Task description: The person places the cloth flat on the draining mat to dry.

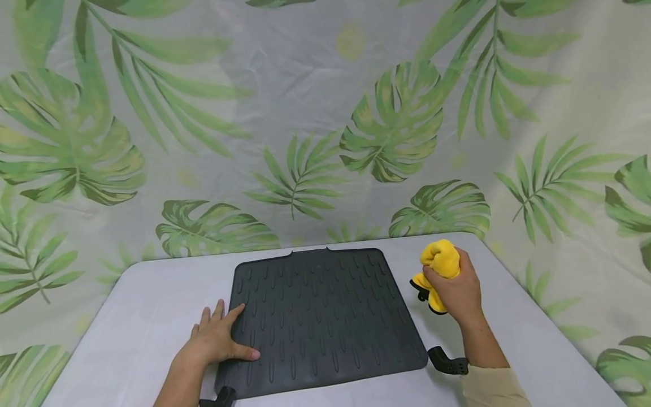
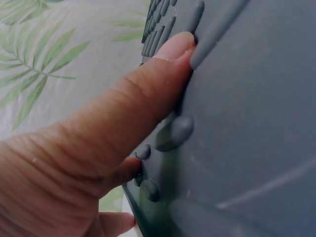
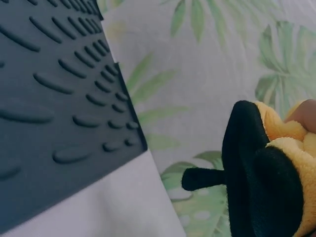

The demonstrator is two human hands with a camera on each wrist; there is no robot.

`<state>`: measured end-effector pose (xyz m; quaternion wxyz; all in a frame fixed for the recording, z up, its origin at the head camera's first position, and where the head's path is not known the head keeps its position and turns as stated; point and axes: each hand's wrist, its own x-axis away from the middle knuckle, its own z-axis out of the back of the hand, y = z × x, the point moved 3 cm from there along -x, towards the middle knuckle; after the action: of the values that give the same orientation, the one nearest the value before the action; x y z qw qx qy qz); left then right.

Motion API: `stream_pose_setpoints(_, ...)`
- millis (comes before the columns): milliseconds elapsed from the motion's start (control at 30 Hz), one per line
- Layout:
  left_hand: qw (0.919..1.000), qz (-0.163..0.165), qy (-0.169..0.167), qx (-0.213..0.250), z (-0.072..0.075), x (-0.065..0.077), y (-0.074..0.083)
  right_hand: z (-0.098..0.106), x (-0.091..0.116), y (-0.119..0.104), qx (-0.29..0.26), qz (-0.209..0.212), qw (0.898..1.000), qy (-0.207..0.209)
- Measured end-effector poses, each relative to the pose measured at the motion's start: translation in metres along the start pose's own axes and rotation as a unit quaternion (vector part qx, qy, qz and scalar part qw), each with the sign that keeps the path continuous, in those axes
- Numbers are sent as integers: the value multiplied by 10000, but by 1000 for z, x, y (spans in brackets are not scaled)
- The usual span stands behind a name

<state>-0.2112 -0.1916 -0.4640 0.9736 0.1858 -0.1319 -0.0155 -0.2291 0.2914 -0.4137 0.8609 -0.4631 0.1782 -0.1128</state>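
Note:
A dark grey drying mat (image 1: 325, 316) with rows of raised ridges lies flat on the white table. My left hand (image 1: 211, 339) rests at its left edge with fingers spread. In the left wrist view the thumb (image 2: 143, 94) lies over the mat's ridged surface (image 2: 247, 123). Right of the mat, my right hand (image 1: 463, 288) grips a bunched yellow plush cloth (image 1: 440, 258) with black edging and a small black tab. In the right wrist view the black edging (image 3: 242, 163) and tab hang apart from the mat's corner.
The white table (image 1: 137, 322) shows around the mat on all sides. A leaf-printed curtain (image 1: 305, 113) hangs behind the table and down its sides. Black wrist camera mounts (image 1: 447, 362) stick out beside the wrists near the mat's front corners.

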Motion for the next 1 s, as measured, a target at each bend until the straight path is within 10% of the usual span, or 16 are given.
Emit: stream_pose_setpoints(1000, 9997, -102, 168, -115, -1, -1, -1, -39, 20, -25, -1149, 213, 9921, -449)
